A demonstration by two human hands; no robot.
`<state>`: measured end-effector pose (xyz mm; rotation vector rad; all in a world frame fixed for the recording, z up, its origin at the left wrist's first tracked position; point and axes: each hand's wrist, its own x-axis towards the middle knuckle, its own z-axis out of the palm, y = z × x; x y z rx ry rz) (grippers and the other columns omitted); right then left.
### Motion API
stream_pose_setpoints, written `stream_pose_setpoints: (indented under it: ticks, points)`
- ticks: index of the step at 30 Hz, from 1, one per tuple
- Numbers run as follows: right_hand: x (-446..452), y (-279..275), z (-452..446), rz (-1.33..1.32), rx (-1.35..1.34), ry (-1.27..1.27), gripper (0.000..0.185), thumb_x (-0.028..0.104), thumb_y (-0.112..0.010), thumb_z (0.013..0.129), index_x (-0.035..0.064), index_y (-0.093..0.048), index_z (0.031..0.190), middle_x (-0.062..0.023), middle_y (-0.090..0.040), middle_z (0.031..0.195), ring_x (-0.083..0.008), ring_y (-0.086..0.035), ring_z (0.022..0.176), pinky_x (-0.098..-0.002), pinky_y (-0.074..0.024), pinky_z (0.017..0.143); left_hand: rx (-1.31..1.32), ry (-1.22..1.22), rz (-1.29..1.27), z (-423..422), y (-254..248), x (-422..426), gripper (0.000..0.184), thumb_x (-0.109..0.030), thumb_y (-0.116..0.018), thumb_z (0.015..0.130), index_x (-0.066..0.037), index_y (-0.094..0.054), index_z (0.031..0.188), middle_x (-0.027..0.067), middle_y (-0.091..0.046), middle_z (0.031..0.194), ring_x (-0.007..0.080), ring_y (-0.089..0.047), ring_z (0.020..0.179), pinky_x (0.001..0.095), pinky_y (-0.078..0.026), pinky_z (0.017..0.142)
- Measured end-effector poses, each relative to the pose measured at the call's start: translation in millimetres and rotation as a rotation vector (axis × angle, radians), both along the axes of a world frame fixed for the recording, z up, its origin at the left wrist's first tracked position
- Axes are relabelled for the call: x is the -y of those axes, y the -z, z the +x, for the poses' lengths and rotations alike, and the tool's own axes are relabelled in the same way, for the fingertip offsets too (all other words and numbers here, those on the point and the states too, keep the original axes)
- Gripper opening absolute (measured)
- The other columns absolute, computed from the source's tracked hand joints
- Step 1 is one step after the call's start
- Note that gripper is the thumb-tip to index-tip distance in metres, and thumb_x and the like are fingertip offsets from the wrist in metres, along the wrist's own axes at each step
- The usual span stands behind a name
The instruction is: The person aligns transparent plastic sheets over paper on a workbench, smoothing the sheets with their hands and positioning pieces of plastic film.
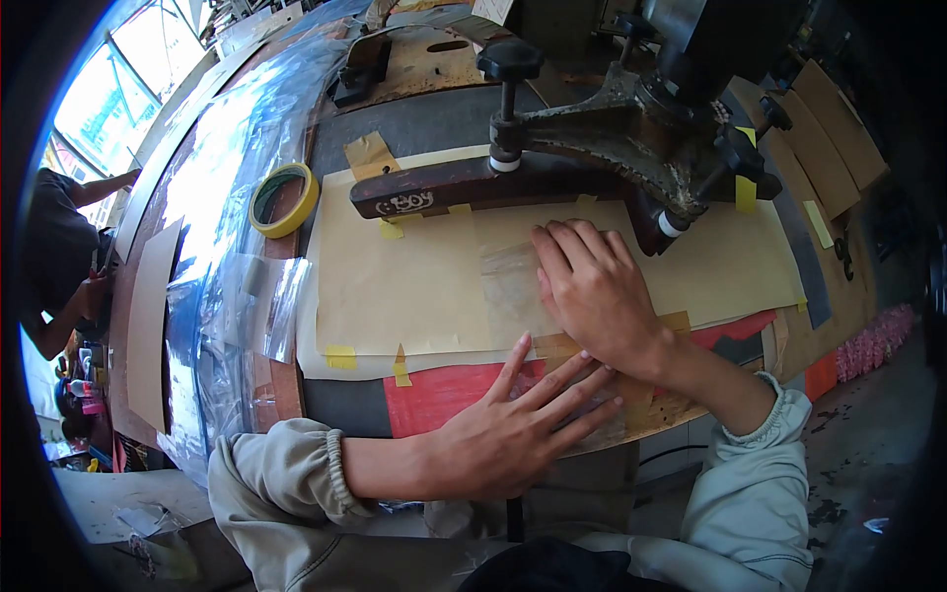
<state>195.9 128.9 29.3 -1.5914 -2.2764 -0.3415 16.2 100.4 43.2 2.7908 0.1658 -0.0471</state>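
My left hand (pixel 503 434) lies with fingers spread at the front edge of the work surface, over a red sheet (pixel 431 397) and a clear plastic piece. My right hand (pixel 597 296) rests flat, fingers extended, on a clear film (pixel 508 281) over a cream paper sheet (pixel 395 286). Yellow tape pieces (pixel 340 356) sit along the paper's edges. Across the paper's far side lies a dark bar (pixel 454 192) with white writing, joined to a metal machine arm (pixel 592 128) with black knobs. A yellow tape roll (pixel 285 200) stands left of the paper.
Clear plastic sheeting (pixel 232 148) covers the left side of the table. Beyond it, a person (pixel 64 247) in dark clothing stands at the far left. Cardboard (pixel 814 148) is at the right, with a pink bundle (pixel 875 342) below.
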Motion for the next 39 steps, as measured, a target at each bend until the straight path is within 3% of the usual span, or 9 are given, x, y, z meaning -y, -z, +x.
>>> stream_pose_setpoints:
  ticks: [5,14,17,26,29,32,35,39]
  points:
    - [-8.8,9.7,2.2,0.149,0.043,-0.02,0.034,0.012,-0.059,0.075,-0.0035,-0.06,0.105,-0.0097,-0.062,0.095,-0.0201,-0.057,0.095,-0.0331,-0.0438,0.083,0.031,-0.022,-0.072,0.0,1.0,-2.8,0.079,-0.038,-0.065,0.081,-0.014,-0.026,0.146,0.0147,-0.02,0.152,0.0311,-0.015,0.143,0.0682,-0.009,0.106]
    - [-8.1,10.3,1.7,0.16,0.07,-0.008,0.035,0.012,-0.059,0.074,-0.0034,-0.06,0.105,-0.01,-0.062,0.096,-0.0204,-0.057,0.097,-0.0328,-0.0438,0.084,0.037,-0.039,-0.085,0.9,3.9,-2.1,0.079,-0.039,-0.064,0.082,-0.014,-0.025,0.146,0.014,-0.02,0.152,0.0306,-0.014,0.143,0.066,-0.009,0.108]
    - [-5.9,7.6,1.6,0.066,0.014,-0.006,0.034,0.01,-0.06,0.08,-0.004,-0.058,0.111,-0.0158,-0.062,0.107,-0.0262,-0.058,0.101,-0.0374,-0.0445,0.086,0.042,-0.037,-0.078,1.6,3.2,-2.1,0.078,-0.039,-0.063,0.082,-0.014,-0.025,0.146,0.0138,-0.02,0.152,0.0303,-0.015,0.143,0.0659,-0.009,0.108]
    - [-8.1,10.0,3.1,0.155,0.043,-0.018,0.035,0.012,-0.059,0.074,-0.0039,-0.059,0.106,-0.0113,-0.062,0.098,-0.0208,-0.058,0.098,-0.0332,-0.0443,0.084,0.045,-0.043,-0.086,2.6,4.6,-1.9,0.079,-0.039,-0.064,0.082,-0.015,-0.025,0.147,0.0133,-0.019,0.152,0.0299,-0.015,0.143,0.0662,-0.009,0.108]
    - [-8.6,11.4,3.5,0.165,0.047,-0.019,0.035,0.012,-0.059,0.074,-0.0039,-0.059,0.105,-0.0115,-0.063,0.098,-0.021,-0.058,0.097,-0.0331,-0.0445,0.084,0.107,-0.037,-0.08,2.1,6.9,-1.0,0.086,-0.032,-0.069,0.073,-0.007,-0.027,0.145,0.0179,-0.02,0.151,0.0308,-0.017,0.142,0.0652,-0.013,0.108]
    - [-8.7,11.5,3.5,0.166,0.057,-0.017,0.035,0.011,-0.059,0.074,-0.0038,-0.059,0.105,-0.0116,-0.063,0.099,-0.0211,-0.059,0.097,-0.033,-0.0446,0.084,0.106,-0.038,-0.081,2.3,7.5,-0.8,0.086,-0.032,-0.068,0.073,-0.007,-0.027,0.145,0.0179,-0.02,0.151,0.0308,-0.017,0.142,0.0653,-0.013,0.108]
    - [-6.7,8.3,3.0,0.098,0.011,-0.019,0.034,0.009,-0.061,0.079,-0.0034,-0.059,0.11,-0.0152,-0.063,0.105,-0.0258,-0.059,0.099,-0.0367,-0.046,0.084,0.04,-0.047,-0.084,3.5,5.1,-1.0,0.079,-0.038,-0.064,0.082,-0.015,-0.026,0.146,0.0133,-0.018,0.153,0.0301,-0.014,0.143,0.0665,-0.01,0.108]
    - [-7.0,8.8,2.8,0.102,0.018,-0.012,0.034,0.009,-0.06,0.079,-0.0033,-0.059,0.11,-0.0152,-0.063,0.105,-0.0257,-0.06,0.099,-0.0366,-0.0462,0.083,0.042,-0.046,-0.08,3.1,5.9,-1.2,0.079,-0.038,-0.064,0.082,-0.015,-0.026,0.146,0.0134,-0.019,0.152,0.0303,-0.015,0.143,0.0665,-0.01,0.108]
